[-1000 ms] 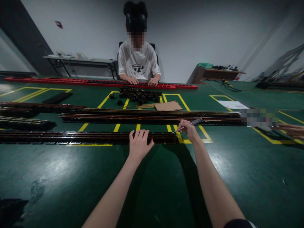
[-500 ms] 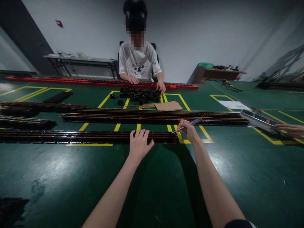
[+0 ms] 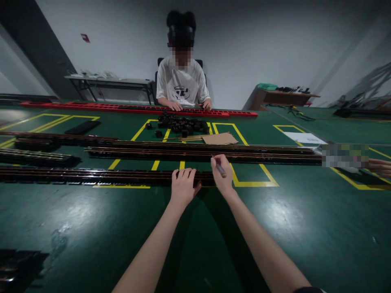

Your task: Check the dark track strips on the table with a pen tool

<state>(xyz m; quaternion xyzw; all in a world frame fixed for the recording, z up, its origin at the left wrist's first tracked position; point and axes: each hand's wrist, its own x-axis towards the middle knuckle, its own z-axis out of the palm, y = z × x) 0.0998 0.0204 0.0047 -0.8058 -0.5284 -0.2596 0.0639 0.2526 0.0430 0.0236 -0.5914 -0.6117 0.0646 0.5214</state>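
Observation:
My left hand (image 3: pixel 182 186) lies on the right end of a long dark rail (image 3: pixel 100 176) on the green table, fingers curled over its top. My right hand (image 3: pixel 221 175) sits just right of it at the rail's end, closed around a thin metal tool (image 3: pixel 220 169) that points up and away from me. Two more long dark rails (image 3: pixel 201 151) run across the table just beyond both hands.
A person in a white shirt (image 3: pixel 182 86) sits opposite with hands on a long red rail (image 3: pixel 137 109). Small black parts (image 3: pixel 180 124) and a cardboard piece (image 3: pixel 219 138) lie mid-table. Another person's hand (image 3: pixel 378 167) reaches in at the right. More rails (image 3: pixel 33 158) lie left.
My right hand has moved left to the rail's end beside my left hand, and the tool has swung from pointing right to pointing up. The person opposite drew a hand back onto the red rail.

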